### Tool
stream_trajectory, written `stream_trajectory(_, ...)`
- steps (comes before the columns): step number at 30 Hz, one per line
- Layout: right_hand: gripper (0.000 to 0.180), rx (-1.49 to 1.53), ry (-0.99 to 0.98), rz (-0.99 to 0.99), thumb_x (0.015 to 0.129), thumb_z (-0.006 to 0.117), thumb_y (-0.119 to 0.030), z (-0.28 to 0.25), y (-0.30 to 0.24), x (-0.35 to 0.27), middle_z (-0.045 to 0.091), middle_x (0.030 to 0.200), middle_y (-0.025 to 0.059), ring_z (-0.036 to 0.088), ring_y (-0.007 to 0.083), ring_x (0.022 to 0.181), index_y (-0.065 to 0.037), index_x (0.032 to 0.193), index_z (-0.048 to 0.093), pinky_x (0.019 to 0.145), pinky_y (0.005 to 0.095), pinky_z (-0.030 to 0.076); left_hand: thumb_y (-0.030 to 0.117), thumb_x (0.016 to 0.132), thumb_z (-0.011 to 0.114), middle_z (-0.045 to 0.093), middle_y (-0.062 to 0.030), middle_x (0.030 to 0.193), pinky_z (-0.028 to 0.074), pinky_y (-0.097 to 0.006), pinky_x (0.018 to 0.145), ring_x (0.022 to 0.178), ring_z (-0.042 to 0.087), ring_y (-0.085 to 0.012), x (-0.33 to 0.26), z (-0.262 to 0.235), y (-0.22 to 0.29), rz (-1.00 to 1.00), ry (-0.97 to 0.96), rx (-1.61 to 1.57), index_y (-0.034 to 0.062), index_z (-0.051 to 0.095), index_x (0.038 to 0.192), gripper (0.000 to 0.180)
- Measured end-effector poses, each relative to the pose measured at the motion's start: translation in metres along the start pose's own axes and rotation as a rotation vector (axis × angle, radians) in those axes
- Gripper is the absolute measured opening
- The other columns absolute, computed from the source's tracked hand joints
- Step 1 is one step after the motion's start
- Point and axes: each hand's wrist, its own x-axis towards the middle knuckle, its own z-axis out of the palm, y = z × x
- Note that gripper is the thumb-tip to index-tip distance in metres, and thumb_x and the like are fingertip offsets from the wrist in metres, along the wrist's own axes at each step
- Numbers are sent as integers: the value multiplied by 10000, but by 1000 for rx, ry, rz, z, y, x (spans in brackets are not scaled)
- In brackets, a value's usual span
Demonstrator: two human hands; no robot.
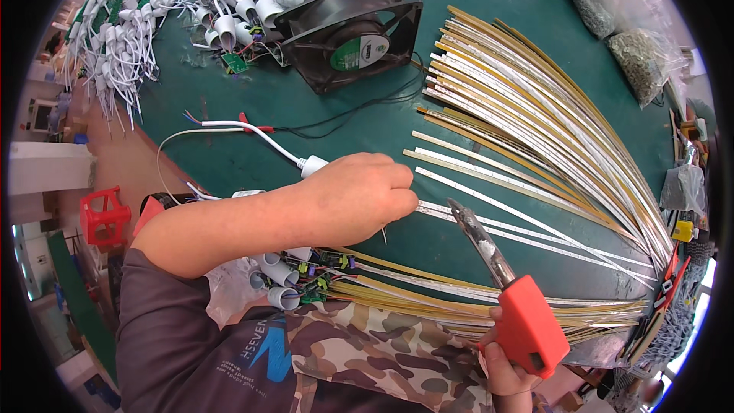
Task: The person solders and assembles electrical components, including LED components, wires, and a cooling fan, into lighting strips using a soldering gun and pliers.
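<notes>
Green bench (489,0) w/ strips (535,122), fan (348,34), cluttered workshop.

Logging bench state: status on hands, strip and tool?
Left hand pinching end of a pale strip on the green table. Right hand gripping red-handled cutters, tip just short of the strip. Black fan behind, not in the way.
</notes>
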Motion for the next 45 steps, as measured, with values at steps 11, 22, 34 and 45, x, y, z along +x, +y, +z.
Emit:
stream_trajectory(11, 506, 139, -45, 20, 810, 610, -15, 8, 1, 6, 613, 1205, 187, 614, 168, 751, 71, 1298, 505, 694, 298, 512, 84, 791, 648, 565, -59, 827, 498, -379, 744, 806, 588, -265, 1, -2, 1, -4, -10, -8, 61, 675, 889, 104)
stream_trajectory(22, 523, 142, -41, 13, 820, 609, -7, 9, 3, 5, 608, 1218, 184, 619, 169, 761, 65, 1324, 487, 711, 311, 521, 93, 797, 644, 560, -59, 824, 498, -381, 733, 797, 587, -266, 2, -1, -1, 15, -13, 5, 63, 672, 884, 96)
stream_trajectory(34, 508, 214, 0, 21, 858, 646, -77, 12, 7, 2, 593, 1248, 182, 628, 172, 769, 53, 1323, 490, 709, 302, 522, 96, 803, 645, 562, -57, 814, 501, -386, 737, 803, 595, -271, 4, -2, 0, 7, -33, 23, 64, 669, 883, 89)
stream_trajectory(45, 516, 224, 12, 19, 856, 657, -83, 13, 10, 0, 592, 1253, 179, 626, 170, 794, 46, 1325, 487, 716, 303, 531, 103, 820, 663, 570, -62, 821, 505, -390, 732, 803, 597, -278, 3, -4, 3, -6, -57, 5, 62, 663, 900, 89)
